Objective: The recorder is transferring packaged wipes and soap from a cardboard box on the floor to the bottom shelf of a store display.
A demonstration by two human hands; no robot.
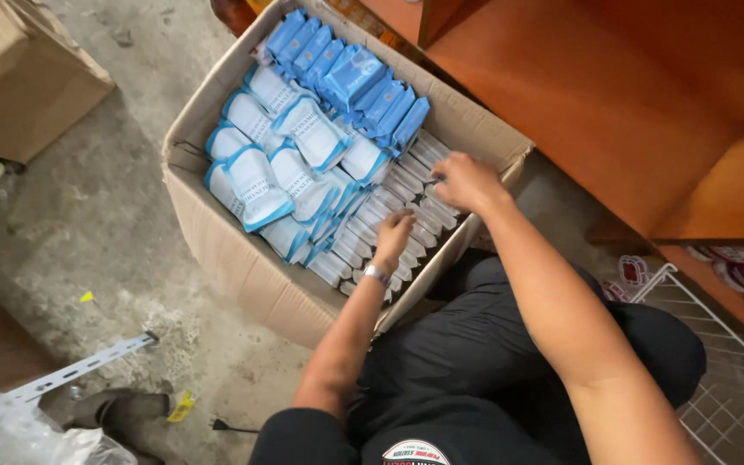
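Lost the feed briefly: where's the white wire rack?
In the head view the white wire rack lies on the floor at lower right, beside the person's right arm, under the orange wooden shelf.

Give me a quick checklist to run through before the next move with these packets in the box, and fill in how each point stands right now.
1. Both hands inside the cardboard box: ok; the left hand and the right hand are both on the row of upright packets.
2. Grip on a packet: cannot tell; the fingertips are hidden among the packets.
3. Box flaps open: ok.
4. Upright row tidy: ok; the packets stand edge to edge.
5. Flat blue and white packets settled: not ok; they lie loosely stacked and tilted.
6. Wire rack clear of the right arm: ok; it lies apart, by the knee.
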